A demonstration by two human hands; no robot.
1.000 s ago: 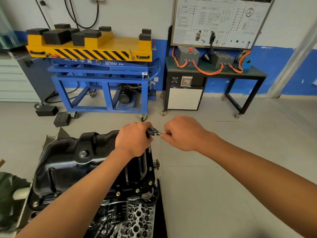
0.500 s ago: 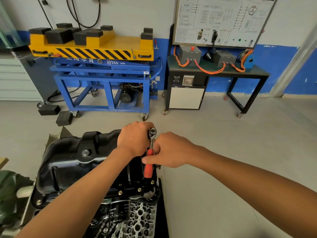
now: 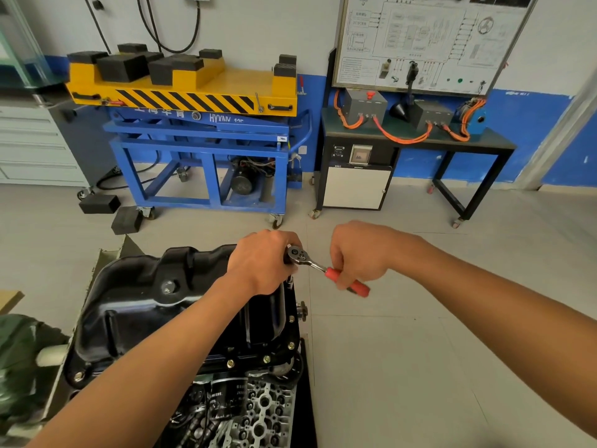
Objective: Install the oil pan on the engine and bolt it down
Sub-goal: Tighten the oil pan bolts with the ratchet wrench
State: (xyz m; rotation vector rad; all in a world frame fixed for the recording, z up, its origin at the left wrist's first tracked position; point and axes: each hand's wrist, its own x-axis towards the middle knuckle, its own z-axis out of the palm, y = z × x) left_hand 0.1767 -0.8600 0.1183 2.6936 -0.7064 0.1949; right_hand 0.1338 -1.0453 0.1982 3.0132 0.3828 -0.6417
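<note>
Curled over the head of the chrome ratchet with a red grip [image 3: 315, 264], the left hand [image 3: 261, 261] steadies the tool at the far right corner of the pan. The socket and bolt underneath are hidden. The right hand [image 3: 358, 250] is wrapped round the red handle, which angles out to the right. Now, biggest first: the grey cast-metal engine [image 3: 258, 412], rough and full of ports, sits low in view. The glossy black pressed-steel oil pan [image 3: 135, 305] is already seated on top of it, rounded, ribbed and catching reflections. Small brass-coloured flange bolts [image 3: 291, 345] dot the near rim. This looks like the bolting-down stage. The next move calls for a firm swing of the handle with the head held square, then a shift to another bolt.
</note>
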